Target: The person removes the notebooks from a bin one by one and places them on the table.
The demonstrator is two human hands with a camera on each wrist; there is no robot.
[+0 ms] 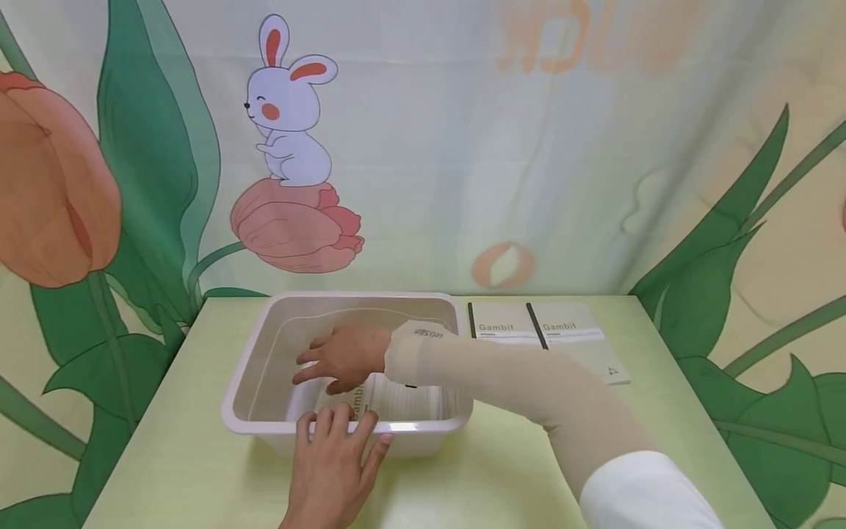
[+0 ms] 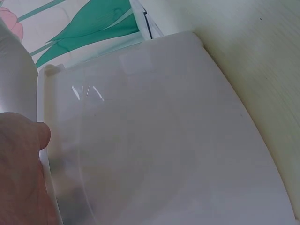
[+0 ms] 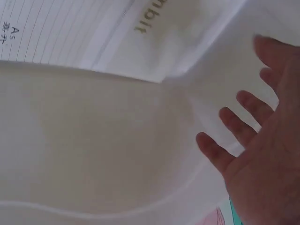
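A white plastic basin [image 1: 261, 426] stands on the table, and its outer wall fills much of the left wrist view. My left hand [image 1: 333, 461] grips its near rim, fingers hooked over the top and thumb on the outside. Inside the basin lies a pale notebook [image 1: 405, 402] with printed lines and "Gambit" lettering; my forearm and hand hide part of it. My right hand [image 1: 346, 358] hovers within the basin, fingers spread and holding nothing. In the right wrist view, that hand is apart from the notebook [image 3: 89, 37].
Two pale "Gambit" notebooks with dark spines, a left one [image 1: 499, 322] and a right one [image 1: 575, 330], lie side by side to the right of the basin. My right forearm covers part of them. Behind the light green table [image 1: 178, 441] hangs a printed curtain [image 1: 423, 162].
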